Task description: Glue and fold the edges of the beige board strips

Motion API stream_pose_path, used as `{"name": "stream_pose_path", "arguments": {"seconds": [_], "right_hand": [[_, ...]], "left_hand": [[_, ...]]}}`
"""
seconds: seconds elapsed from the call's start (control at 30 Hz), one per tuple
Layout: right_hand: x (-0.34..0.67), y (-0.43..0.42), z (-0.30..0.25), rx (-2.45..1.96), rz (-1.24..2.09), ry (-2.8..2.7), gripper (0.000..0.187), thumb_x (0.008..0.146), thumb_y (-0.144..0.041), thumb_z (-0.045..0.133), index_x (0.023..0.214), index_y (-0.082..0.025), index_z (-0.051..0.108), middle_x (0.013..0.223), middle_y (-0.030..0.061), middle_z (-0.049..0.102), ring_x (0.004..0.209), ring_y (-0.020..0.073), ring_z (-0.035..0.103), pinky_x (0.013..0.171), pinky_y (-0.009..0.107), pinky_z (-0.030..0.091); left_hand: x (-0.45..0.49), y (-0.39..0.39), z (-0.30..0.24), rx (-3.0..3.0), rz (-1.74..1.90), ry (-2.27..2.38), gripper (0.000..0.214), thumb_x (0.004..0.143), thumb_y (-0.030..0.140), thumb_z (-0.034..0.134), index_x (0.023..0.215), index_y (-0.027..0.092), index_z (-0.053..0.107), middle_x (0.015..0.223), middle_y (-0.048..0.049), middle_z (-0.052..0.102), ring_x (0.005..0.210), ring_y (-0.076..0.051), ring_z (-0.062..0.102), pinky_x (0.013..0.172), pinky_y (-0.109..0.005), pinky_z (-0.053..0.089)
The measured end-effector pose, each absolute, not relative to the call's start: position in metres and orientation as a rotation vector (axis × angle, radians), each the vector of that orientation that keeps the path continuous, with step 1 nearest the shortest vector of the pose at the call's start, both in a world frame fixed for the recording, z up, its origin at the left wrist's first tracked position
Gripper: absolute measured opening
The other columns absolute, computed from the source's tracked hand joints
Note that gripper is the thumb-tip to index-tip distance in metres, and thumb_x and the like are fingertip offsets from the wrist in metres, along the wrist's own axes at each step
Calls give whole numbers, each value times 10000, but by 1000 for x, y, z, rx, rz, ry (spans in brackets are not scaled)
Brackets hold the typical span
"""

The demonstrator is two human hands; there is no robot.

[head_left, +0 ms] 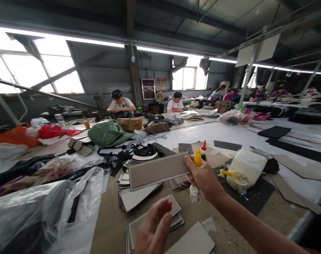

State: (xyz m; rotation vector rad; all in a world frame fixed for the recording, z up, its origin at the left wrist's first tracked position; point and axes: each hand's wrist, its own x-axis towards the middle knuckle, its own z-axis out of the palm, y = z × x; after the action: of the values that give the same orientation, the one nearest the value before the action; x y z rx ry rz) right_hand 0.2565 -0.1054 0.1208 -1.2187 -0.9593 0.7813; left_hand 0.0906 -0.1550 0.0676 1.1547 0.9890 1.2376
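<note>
My right hand is raised over the table and closed on a long grey cardboard strip, which sticks out to the left. The same hand also holds a small yellow glue bottle and a white rag that hangs below the fist. My left hand hovers low in front, fingers loosely curled with nothing in them. Under it lie stacks of grey cardboard pieces.
A white glue jug lies on a black mat at the right. Clear plastic bags fill the left front. A green bag, black straps and boxes clutter the middle. Other people sit working at the far tables.
</note>
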Motion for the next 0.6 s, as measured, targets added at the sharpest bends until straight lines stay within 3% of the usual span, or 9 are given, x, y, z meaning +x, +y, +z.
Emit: {"name": "stream_pose_path", "arguments": {"seconds": [0.07, 0.17, 0.27, 0.4, 0.6], "right_hand": [[240, -112, 120, -1197, 888, -940, 463, 641, -617, 654, 711, -227, 414, 437, -97, 346, 364, 75, 281, 356, 215, 206], [223, -122, 113, -1247, 1032, -951, 432, 682, -603, 635, 677, -230, 419, 422, -85, 372, 362, 78, 291, 365, 218, 226], [220, -125, 100, -1299, 1129, -1003, 450, 699, -606, 620, 593, -220, 415, 415, -63, 384, 374, 81, 311, 377, 226, 242], [216, -129, 88, -1378, 1149, -1063, 488, 652, -629, 643, 552, -207, 420, 384, -65, 352, 358, 71, 285, 362, 221, 206], [211, -145, 79, -1456, 1146, -1005, 525, 601, -662, 658, 516, -206, 412, 386, -67, 334, 370, 72, 282, 363, 229, 247]], "left_hand": [[118, -146, 80, 1013, 1264, 806, 591, 635, 603, 679, 1066, 201, 642, 1094, -88, 667, 1036, -241, 599, 866, -288, 477], [142, -128, 95, 884, 1272, 660, 562, 771, 600, 539, 1013, 106, 655, 1037, -125, 679, 1012, -244, 608, 941, -312, 438], [147, -117, 102, 504, 1367, 527, 470, 832, 500, 521, 1104, 123, 586, 1071, -116, 670, 950, -239, 643, 882, -346, 490], [138, -114, 102, 273, 1444, 427, 363, 852, 364, 539, 1118, 117, 534, 1069, -143, 670, 1005, -234, 634, 867, -341, 508], [115, -111, 110, 282, 1597, 427, 333, 831, 381, 568, 1036, 120, 549, 959, -131, 697, 905, -249, 670, 838, -401, 531]]}}
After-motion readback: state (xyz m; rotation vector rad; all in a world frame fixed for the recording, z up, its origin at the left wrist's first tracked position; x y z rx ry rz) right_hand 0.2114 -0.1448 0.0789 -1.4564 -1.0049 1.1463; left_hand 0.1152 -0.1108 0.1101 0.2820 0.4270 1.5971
